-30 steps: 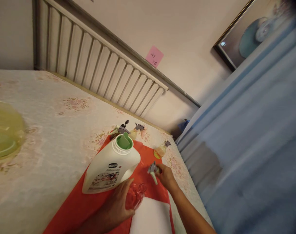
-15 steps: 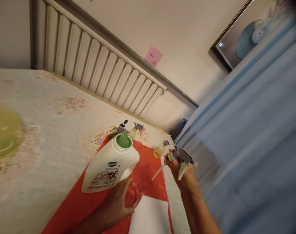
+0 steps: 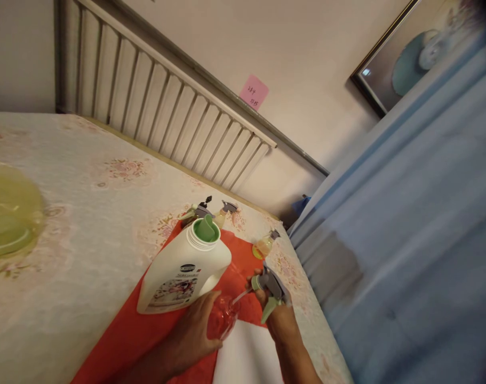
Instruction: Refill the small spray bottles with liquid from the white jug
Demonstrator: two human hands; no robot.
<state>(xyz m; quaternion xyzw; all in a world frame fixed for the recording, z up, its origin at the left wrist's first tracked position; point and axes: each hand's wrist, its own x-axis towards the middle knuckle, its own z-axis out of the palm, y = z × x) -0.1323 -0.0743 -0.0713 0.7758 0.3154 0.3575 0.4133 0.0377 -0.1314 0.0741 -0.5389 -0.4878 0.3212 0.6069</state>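
Observation:
My left hand [image 3: 198, 328] is closed around a small clear bottle [image 3: 222, 318] that looks red against the cloth beneath. In my right hand [image 3: 277, 312] is a grey and pale green trigger spray head [image 3: 269, 285], held by its collar. Its thin dip tube [image 3: 241, 296] points down to the left, the tip at the mouth of the bottle; I cannot tell how far inside it is. Just left of the bottle stands a large cream jug [image 3: 182, 272] with a green pouring spout [image 3: 206, 228] and no cap on it.
A red cloth [image 3: 118, 341] and a white sheet [image 3: 246, 354] lie on the flowered tablecloth [image 3: 78, 213]. Several spray bottles stand behind, including a yellowish one [image 3: 262, 247]. A yellow translucent basin [image 3: 14, 208] sits far left. A blue curtain [image 3: 406, 240] hangs on the right.
My right hand has moved left and down with the spray head, bringing the dip tube to the bottle's mouth. My left hand keeps its hold on the bottle.

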